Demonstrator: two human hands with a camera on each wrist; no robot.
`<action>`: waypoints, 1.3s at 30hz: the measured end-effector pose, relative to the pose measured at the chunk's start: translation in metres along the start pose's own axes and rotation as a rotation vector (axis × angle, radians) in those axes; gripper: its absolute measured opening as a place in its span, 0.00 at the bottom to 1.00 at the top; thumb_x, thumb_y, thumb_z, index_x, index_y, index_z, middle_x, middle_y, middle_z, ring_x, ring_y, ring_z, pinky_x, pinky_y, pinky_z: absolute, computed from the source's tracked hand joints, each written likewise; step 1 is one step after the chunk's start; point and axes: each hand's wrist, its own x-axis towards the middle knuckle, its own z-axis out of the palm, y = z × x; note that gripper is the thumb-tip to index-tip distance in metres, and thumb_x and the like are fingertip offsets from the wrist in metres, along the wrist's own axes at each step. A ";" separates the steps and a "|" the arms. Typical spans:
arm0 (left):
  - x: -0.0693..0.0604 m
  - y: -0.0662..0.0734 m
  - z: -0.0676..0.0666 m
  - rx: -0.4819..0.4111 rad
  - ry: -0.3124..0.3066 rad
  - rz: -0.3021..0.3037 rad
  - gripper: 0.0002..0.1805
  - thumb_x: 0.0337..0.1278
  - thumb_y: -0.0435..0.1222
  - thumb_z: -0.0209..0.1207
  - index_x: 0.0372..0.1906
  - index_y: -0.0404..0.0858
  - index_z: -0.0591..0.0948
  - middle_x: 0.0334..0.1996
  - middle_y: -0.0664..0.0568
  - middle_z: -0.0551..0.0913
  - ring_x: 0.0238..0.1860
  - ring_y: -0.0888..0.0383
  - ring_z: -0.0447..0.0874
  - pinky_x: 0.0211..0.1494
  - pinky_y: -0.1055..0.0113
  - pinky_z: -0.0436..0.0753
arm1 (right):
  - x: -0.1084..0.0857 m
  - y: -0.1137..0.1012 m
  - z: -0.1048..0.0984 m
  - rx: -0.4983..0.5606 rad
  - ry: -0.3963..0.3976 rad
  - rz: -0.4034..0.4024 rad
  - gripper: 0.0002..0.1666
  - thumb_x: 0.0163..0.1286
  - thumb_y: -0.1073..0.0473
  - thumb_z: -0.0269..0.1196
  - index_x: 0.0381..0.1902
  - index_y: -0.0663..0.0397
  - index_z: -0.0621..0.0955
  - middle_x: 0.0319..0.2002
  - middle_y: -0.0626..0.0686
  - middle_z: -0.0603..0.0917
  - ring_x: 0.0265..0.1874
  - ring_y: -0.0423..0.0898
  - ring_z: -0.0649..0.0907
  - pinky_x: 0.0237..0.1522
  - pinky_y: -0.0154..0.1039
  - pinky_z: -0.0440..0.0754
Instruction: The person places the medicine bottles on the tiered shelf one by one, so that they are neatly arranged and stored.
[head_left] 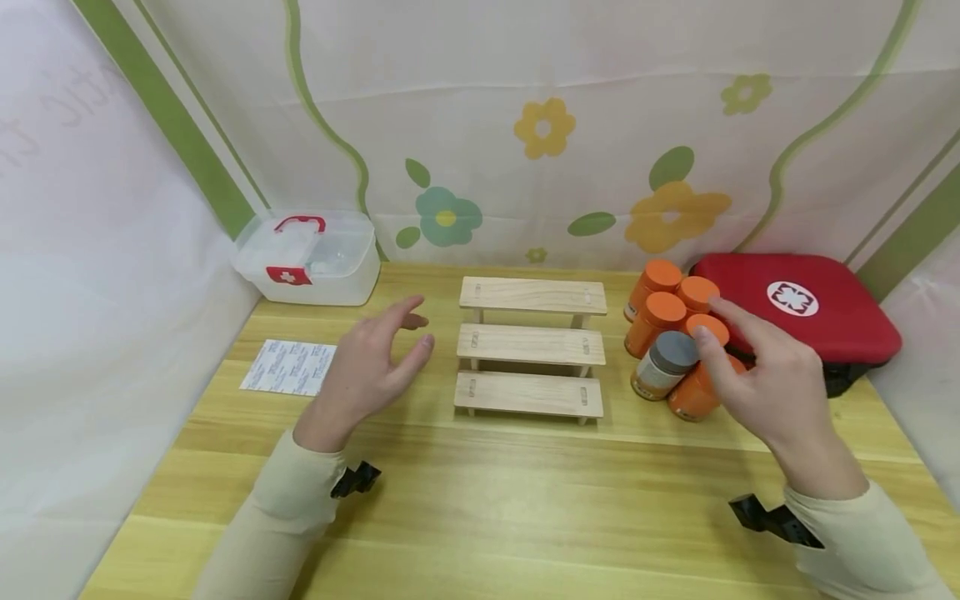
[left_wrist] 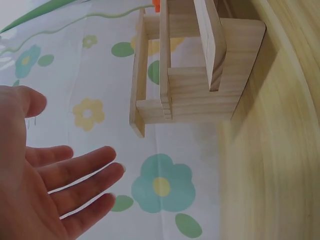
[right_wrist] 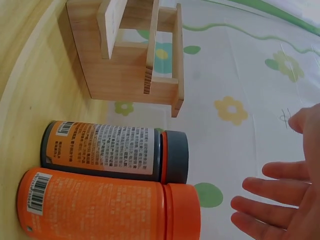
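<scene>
My right hand (head_left: 783,387) hovers over a cluster of bottles at the right, fingers extended and holding nothing. Several orange bottles (head_left: 663,312) with orange lids stand upright there, together with a bottle with a grey lid (head_left: 673,353). The right wrist view shows a gap between the fingers and the lids of the grey-lidded bottle (right_wrist: 102,149) and an orange bottle (right_wrist: 95,207). Left of a three-step wooden rack (head_left: 531,344), my left hand (head_left: 367,358) is raised with loosely bent fingers, holding nothing. The steps of the rack bear nothing.
Behind the bottles at the right lies a red zipped case (head_left: 840,333) with a white emblem. A translucent first-aid box (head_left: 330,287) stands at the back left. A printed white sheet (head_left: 288,368) lies in front of it. Behind the table hangs a flowered curtain (head_left: 487,108).
</scene>
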 end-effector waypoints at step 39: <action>-0.020 -0.015 0.034 -0.384 -0.562 -0.329 0.33 0.73 0.47 0.68 0.76 0.39 0.76 0.72 0.45 0.82 0.72 0.41 0.79 0.79 0.41 0.76 | -0.057 0.059 -0.019 0.200 -0.341 0.501 0.44 0.77 0.52 0.71 0.83 0.55 0.67 0.69 0.43 0.80 0.52 0.14 0.74 0.49 0.07 0.73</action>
